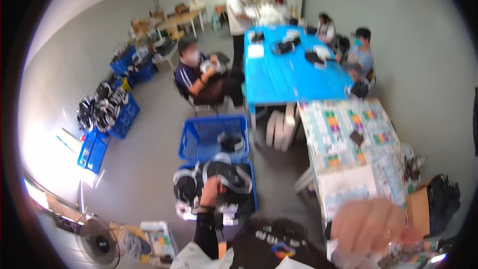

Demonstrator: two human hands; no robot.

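1. In the near blue crate [254, 189], black-and-white shoes [234, 172] pile up to the rim; the left hand [211, 192] reaches onto one, but blur hides whether its fingers clamp it.
2. At the print-covered bench's [331, 122] near end, the right hand [371, 226] blurs; I cannot tell its fingers' state.
3. Between crate edge and bench, grey floor [279, 184] leaves a passage.

I'm counting two bare hands: a left hand [211, 192] at lower centre, a right hand [371, 226] at lower right. Four other people are showing: one standing person [236, 12] at upper centre, one seated person [191, 82] left of centre, two seated people [361, 60] at upper right. Two tables are showing, a blue table [279, 77] and a patterned table [326, 119]. One fan [98, 243] is standing at lower left. The black-and-white items [186, 188] at lower centre are blurring beyond my count.
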